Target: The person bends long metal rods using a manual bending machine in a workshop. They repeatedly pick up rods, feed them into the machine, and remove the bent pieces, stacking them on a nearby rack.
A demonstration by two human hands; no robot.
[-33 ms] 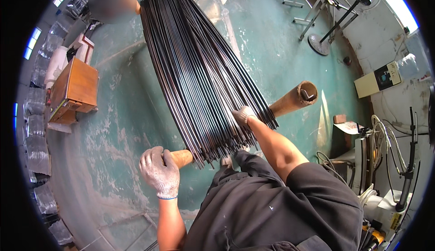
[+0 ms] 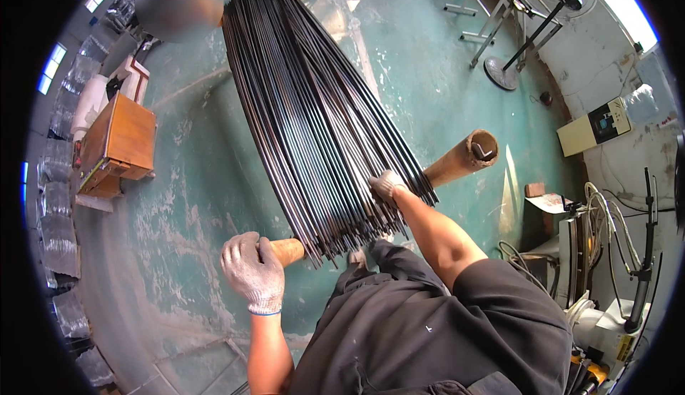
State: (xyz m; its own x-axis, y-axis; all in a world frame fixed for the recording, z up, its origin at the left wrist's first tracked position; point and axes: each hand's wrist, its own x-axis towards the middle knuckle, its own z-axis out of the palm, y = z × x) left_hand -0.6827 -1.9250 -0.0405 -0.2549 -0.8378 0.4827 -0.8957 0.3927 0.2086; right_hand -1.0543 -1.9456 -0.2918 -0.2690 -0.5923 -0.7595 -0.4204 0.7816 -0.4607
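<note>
A wide layer of long, thin dark metal rods (image 2: 296,117) stretches from in front of my body to the far side, its near ends uneven. Under these near ends runs a brown cardboard tube (image 2: 460,161), its right end sticking out with an angled metal piece visible inside. My left hand (image 2: 251,270), in a grey-coated knit glove, is closed around the tube's left end. My right hand (image 2: 387,185), gloved in white, lies on the right part of the layer near the rod ends. Its fingers curl down onto the rods and are partly hidden.
Another person (image 2: 178,6) is at the rods' far left end. A wooden cabinet (image 2: 125,138) stands on the left. A pedestal fan (image 2: 503,72) and a metal-framed table (image 2: 492,9) are at the far right. Cables and a machine (image 2: 606,323) occupy the near right.
</note>
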